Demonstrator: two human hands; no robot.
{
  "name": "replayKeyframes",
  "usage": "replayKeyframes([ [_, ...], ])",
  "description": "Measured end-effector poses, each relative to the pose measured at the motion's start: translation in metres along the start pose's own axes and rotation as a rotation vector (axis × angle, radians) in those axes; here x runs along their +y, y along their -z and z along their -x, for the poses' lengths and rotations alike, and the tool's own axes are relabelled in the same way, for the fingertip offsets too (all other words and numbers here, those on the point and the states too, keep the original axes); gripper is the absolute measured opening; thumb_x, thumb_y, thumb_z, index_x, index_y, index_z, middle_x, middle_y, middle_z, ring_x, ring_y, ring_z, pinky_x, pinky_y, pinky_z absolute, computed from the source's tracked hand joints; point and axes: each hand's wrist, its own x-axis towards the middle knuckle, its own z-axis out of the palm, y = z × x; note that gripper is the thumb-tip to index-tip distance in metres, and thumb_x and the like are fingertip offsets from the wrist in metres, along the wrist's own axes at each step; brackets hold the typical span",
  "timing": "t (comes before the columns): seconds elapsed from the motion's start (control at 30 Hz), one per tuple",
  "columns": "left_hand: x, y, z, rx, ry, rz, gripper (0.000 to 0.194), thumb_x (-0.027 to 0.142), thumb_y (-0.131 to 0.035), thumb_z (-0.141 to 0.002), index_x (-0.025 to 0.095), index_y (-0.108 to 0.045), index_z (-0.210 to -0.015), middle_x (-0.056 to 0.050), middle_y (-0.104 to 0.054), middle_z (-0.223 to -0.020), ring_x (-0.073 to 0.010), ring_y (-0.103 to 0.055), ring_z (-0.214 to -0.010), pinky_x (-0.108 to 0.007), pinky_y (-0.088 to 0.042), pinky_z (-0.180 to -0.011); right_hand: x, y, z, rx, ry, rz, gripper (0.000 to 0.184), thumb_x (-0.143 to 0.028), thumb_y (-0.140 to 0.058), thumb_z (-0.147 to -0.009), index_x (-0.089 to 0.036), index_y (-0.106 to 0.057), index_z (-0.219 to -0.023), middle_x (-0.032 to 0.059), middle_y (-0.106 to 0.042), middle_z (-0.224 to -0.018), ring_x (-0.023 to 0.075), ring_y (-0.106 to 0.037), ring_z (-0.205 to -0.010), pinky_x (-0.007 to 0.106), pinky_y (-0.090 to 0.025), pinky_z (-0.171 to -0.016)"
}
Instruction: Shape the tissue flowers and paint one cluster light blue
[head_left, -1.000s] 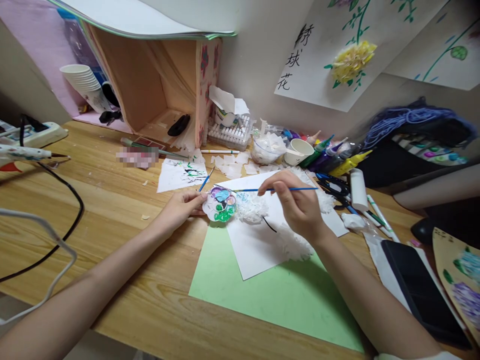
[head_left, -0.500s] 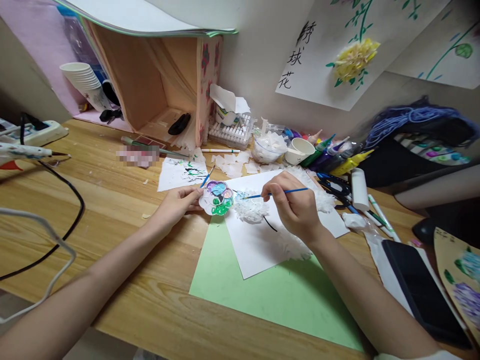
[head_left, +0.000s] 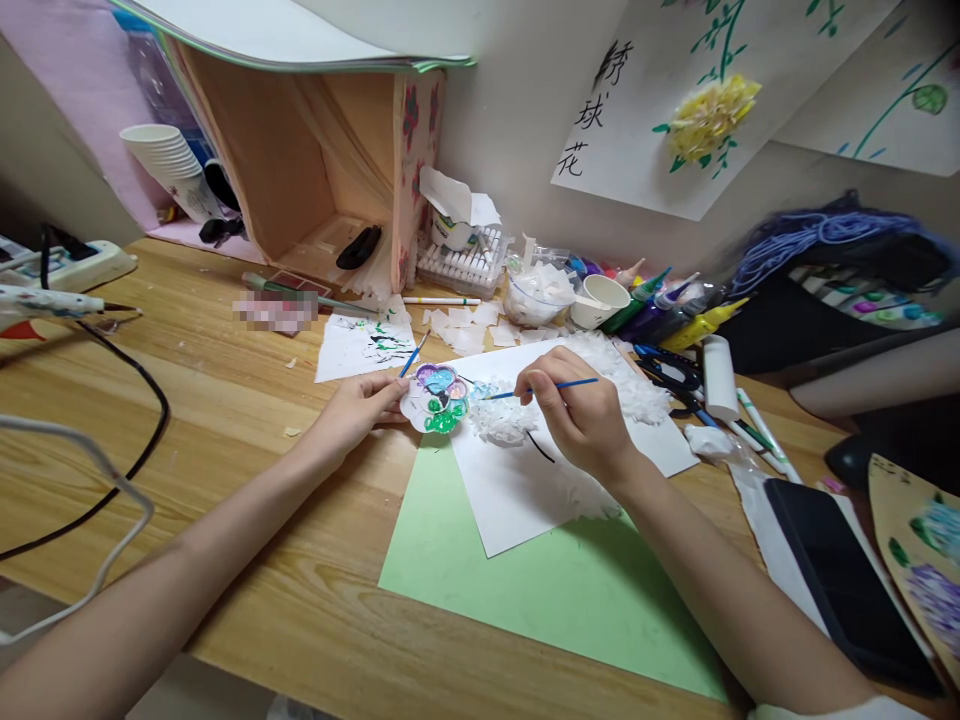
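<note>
R hand (head_left: 574, 412) has shifted the thin blue brush (head_left: 540, 389) from palette to flower — 1 sec ago its tip was over the palette's edge; now it's at the pale-blue patch of the white ruffled flower (head_left: 502, 425). Touching or just above? Can't tell. The palette (head_left: 435, 398) has also moved a touch L, now just beside the flower. Reads as a change from picking up paint to putting colour on petals; since only the far-left bit looks tinted & the rest is white, prob. early in the colouring. Vs ½ sec ago, barely any diff.

Pose: R forearm comes in from lower R, hand over the white paper (head_left: 495, 520), fingers pinched round the brush approx mid-handle; brush near level, tip pointing L. L arm stretches up from lower L, L hand (head_left: 373, 402) gripping the palette's left rim — thumb on top, other fingers mostly hidden, prob. underneath.

Flower pos.: upper-L part of the white paper, w/ a dark stem (head_left: 541, 448) running off it to lower R. Paper lies partly on a green sheet (head_left: 525, 620), all on the wooden surface (head_left: 300, 540). 2nd brush (head_left: 413, 356) just behind the palette, nobody's fingers on it.
</note>
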Motion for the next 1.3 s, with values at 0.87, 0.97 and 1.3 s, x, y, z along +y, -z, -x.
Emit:
replayKeyframes([
  [0.87, -0.0034, 0.0012, -0.0021, -0.003, -0.006, 0.009, 0.034, 0.044, -0.070, -0.064, 0.013, -0.067, -0.078, -0.003, -0.069, -0.072, -0.0140, -0.064, -0.068, -0.025, -0.051, -0.069, 0.0012, 0.0006, -0.0005, 0.022, -0.020, 0.012, 0.026, -0.018, -0.035, -0.091, -0.019, -0.052, -0.071, 0.0024, -0.054, -0.063, 0.0142, -0.047, -0.065, 0.029, -0.038, -0.063],
  [0.97, -0.0033, 0.0013, -0.0022, -0.013, -0.009, 0.014, 0.034, 0.044, -0.069, -0.065, 0.013, -0.067, -0.080, -0.004, -0.070, -0.074, -0.0144, -0.065, -0.070, -0.025, -0.051, -0.070, 0.0019, 0.0007, -0.0006, -0.009, -0.029, -0.007, 0.027, -0.018, -0.034, -0.091, -0.018, -0.052, -0.071, 0.0023, -0.054, -0.062, 0.0139, -0.047, -0.064, 0.029, -0.038, -0.063],
  [1.3, -0.0033, 0.0014, -0.0022, -0.011, -0.015, 0.008, 0.035, 0.044, -0.069, -0.064, 0.013, -0.068, -0.081, -0.005, -0.070, -0.076, -0.0155, -0.065, -0.071, -0.026, -0.052, -0.072, 0.0029, 0.0017, -0.0009, 0.005, -0.065, -0.014, 0.030, -0.020, -0.034, -0.092, -0.018, -0.052, -0.068, 0.0019, -0.053, -0.061, 0.0130, -0.048, -0.063, 0.028, -0.038, -0.062],
])
